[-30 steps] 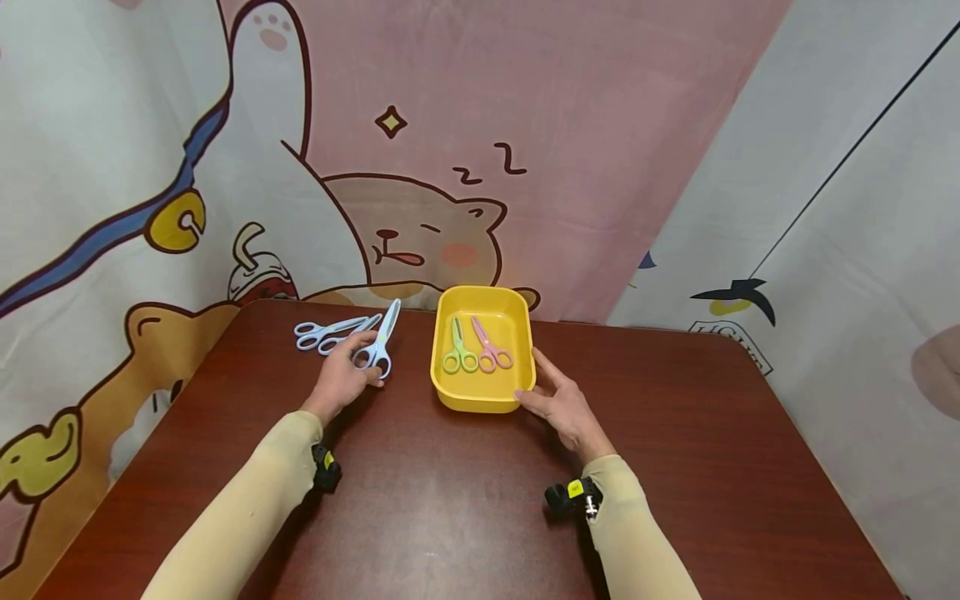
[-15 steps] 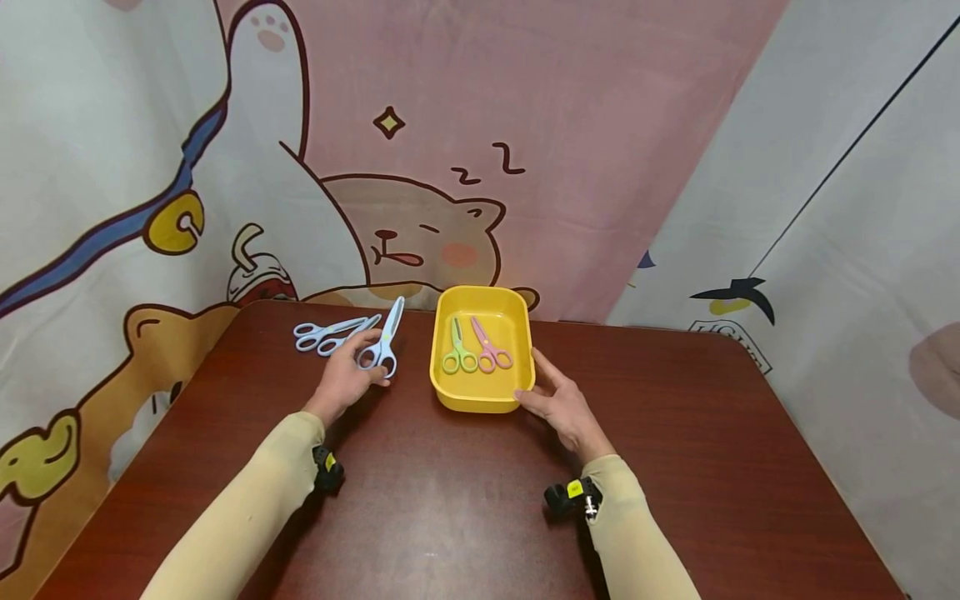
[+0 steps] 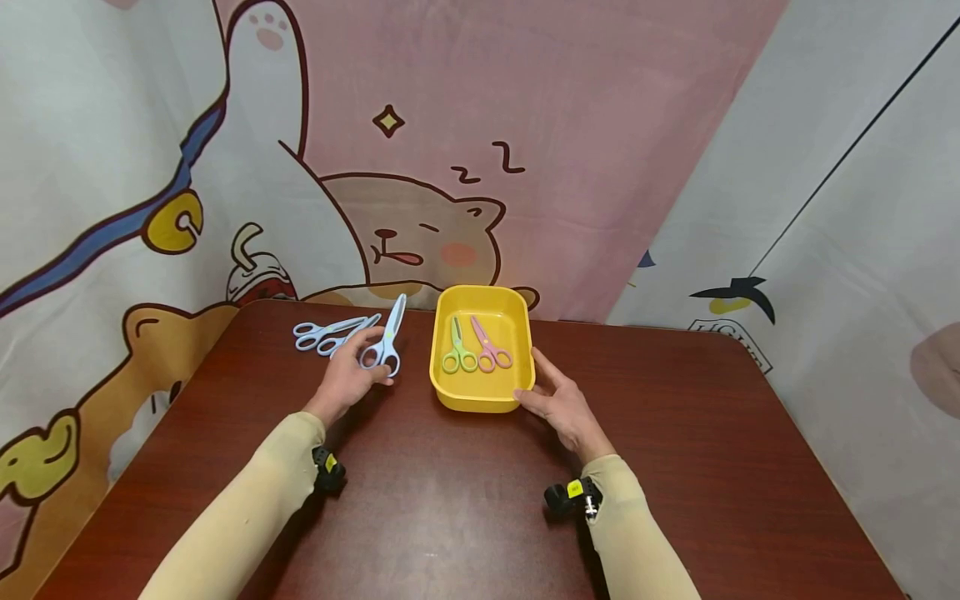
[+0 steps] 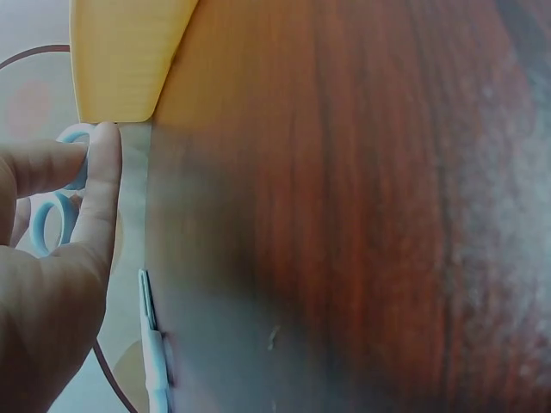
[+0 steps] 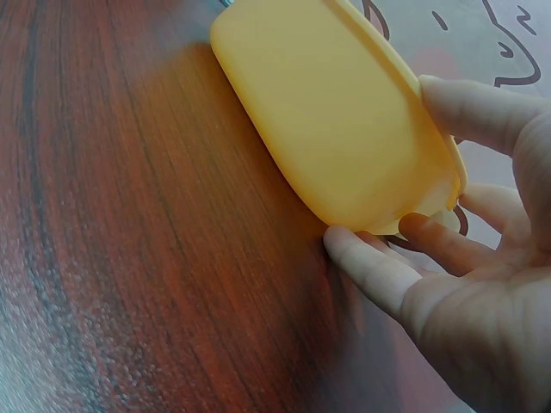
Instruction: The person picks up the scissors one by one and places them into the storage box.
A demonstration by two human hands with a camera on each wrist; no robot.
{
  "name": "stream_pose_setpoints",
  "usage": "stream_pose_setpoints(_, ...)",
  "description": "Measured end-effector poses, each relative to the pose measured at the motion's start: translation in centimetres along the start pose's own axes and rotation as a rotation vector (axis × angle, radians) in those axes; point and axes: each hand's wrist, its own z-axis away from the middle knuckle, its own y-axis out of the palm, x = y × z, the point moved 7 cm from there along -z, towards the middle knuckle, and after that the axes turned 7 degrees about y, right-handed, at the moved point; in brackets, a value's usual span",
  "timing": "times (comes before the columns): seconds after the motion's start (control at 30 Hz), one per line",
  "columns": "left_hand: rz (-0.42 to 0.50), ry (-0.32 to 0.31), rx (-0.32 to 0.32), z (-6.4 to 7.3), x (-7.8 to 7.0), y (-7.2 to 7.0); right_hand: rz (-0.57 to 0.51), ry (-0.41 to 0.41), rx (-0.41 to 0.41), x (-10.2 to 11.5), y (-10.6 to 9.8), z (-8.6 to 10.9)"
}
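Note:
My left hand (image 3: 348,379) pinches a pair of light blue scissors (image 3: 391,327) by the handle end, blades pointing away. In the left wrist view, the blue finger loops (image 4: 40,225) show between the thumb and fingers. My right hand (image 3: 564,410) holds the near right corner of a yellow tray (image 3: 480,406), with thumb and fingers spread around that corner. Inside the tray lie green scissors (image 3: 458,350) and pink scissors (image 3: 485,340), side by side. Two more light blue scissors (image 3: 341,327) lie overlapping on the table just behind the left hand, which partly hides one of them.
The brown table (image 3: 442,508) reaches back to a cartoon-printed cloth (image 3: 570,167), close behind the tray. A second cloth wall stands to the right, with part of another person's hand (image 3: 941,371) in front of it.
The left hand has shifted slightly to the right and away with the blue scissors, a little nearer the tray. The right hand and tray look unmoved.

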Motion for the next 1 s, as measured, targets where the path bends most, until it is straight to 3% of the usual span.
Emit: stream_pose_setpoints(1.0,0.010,0.007,-0.006,0.28,-0.58,0.32,0.011,0.003,-0.013,0.08,0.02,0.05)
